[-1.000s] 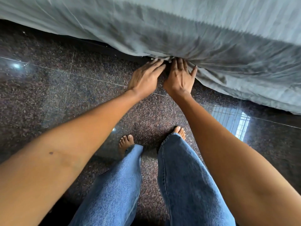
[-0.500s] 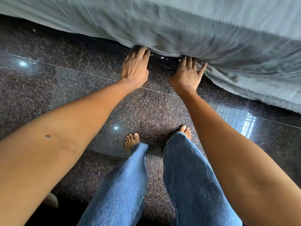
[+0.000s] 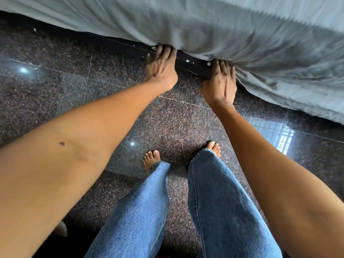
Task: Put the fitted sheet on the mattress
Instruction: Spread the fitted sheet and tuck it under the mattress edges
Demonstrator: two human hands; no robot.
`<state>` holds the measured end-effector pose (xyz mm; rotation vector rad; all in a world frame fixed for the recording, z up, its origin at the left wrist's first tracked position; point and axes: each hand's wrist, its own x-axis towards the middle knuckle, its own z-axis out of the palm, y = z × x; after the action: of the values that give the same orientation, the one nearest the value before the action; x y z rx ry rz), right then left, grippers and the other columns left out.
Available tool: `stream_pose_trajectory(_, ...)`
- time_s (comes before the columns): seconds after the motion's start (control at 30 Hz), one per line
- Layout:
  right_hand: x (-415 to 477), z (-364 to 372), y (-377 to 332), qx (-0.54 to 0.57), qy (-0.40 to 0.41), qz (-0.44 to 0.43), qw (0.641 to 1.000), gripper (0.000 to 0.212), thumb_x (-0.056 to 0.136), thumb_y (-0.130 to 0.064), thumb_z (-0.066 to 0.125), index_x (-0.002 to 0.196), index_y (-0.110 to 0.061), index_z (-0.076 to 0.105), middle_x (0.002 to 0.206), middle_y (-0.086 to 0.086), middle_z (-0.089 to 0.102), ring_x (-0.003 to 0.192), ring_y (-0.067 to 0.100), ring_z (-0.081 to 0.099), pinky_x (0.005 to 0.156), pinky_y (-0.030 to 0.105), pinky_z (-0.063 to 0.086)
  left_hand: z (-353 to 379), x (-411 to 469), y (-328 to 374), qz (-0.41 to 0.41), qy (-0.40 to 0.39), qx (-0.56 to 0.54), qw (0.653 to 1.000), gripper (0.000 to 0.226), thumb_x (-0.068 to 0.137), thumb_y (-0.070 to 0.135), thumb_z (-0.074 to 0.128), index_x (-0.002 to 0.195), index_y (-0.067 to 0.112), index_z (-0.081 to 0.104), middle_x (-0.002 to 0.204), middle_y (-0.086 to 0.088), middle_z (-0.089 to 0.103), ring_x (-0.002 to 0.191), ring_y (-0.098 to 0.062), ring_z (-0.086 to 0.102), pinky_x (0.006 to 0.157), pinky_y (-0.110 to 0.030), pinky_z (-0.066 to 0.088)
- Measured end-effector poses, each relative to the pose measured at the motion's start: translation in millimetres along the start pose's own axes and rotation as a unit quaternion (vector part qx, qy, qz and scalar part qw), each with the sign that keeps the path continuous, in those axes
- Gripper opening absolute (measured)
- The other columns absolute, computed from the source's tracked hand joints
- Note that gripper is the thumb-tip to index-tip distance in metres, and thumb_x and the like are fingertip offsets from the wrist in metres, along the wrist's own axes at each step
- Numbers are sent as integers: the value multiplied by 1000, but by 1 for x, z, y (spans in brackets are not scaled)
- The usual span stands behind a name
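A pale grey-blue fitted sheet [image 3: 232,28] covers the side of the mattress and fills the top of the head view. Its lower edge hangs loose and wrinkled at the right. My left hand [image 3: 161,70] lies flat, palm down, with its fingertips under the sheet's lower edge; it is blurred. My right hand [image 3: 221,83] is also flat with straight, spread fingers, and its tips are pushed under the edge a little to the right. Between the hands a dark strip of the bed base [image 3: 193,65] shows. The mattress itself is hidden by the sheet.
I stand barefoot in blue jeans [image 3: 219,202] on a dark polished speckled stone floor [image 3: 55,86], close to the bed's side. A window's reflection [image 3: 281,138] shines on the floor at the right. A small pale object [image 3: 61,229] lies at the lower left.
My hands were side by side at the sheet's edge; they have spread apart along it, the left one going left, and the dark bed base now shows between them.
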<state>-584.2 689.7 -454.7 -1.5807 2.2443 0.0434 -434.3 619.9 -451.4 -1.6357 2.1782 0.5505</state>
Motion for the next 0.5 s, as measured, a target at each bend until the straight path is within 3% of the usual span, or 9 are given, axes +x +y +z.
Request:
stream_pose_trajectory(0.07,-4,-1,8,10,2,-30,1000,65,88,-18,48,148,-4,25,155,12,23,145,22,17,120,33,3,-12,8,15,-44,-12,-17,999,61,89,7,46,146,17,27,152,-7,28,143,-26,19,115,-47,18)
stream_pose_trajectory(0.13,-8,-4,16,11,25,-61,998,59,86,-17,45,143,-4,36,152,11,30,142,23,25,119,36,9,-28,10,18,-31,21,21,999,36,92,10,45,127,10,54,128,-14,57,121,-29,51,95,-39,38)
stream_pose_trajectory(0.2,-15,-4,24,7,48,-82,995,56,82,-20,42,136,-5,46,148,11,38,138,26,33,117,42,17,-35,0,8,29,67,73,995,29,92,7,43,113,6,62,107,-16,67,97,-32,63,76,-37,45)
stream_pose_trajectory(0.3,-27,-5,33,-16,89,-76,993,49,83,-22,45,128,-4,54,137,13,50,127,33,44,107,46,31,-19,-27,-14,122,132,32,983,36,89,0,39,116,4,61,99,-16,69,77,-30,66,71,-40,53)
stream_pose_trajectory(0.37,-33,-7,29,-43,74,-76,993,47,82,-18,46,127,-5,54,129,16,54,116,36,48,97,44,35,-6,-43,-11,143,105,-10,984,42,88,1,37,123,7,58,97,-12,68,66,-24,63,56,-33,50)
stream_pose_trajectory(0.43,-31,-14,15,-38,24,-77,996,56,83,-16,47,138,-10,43,125,18,55,112,35,50,90,42,39,1,-46,4,155,71,-33,985,48,91,6,38,138,14,43,85,-7,62,59,-19,57,47,-26,40)
stream_pose_trajectory(0.5,-22,-19,1,12,-40,-46,998,66,86,-14,46,148,-20,24,114,19,60,100,34,58,73,38,42,0,-41,18,137,54,-43,988,54,95,15,41,146,22,27,73,-3,56,55,-19,54,51,-27,41)
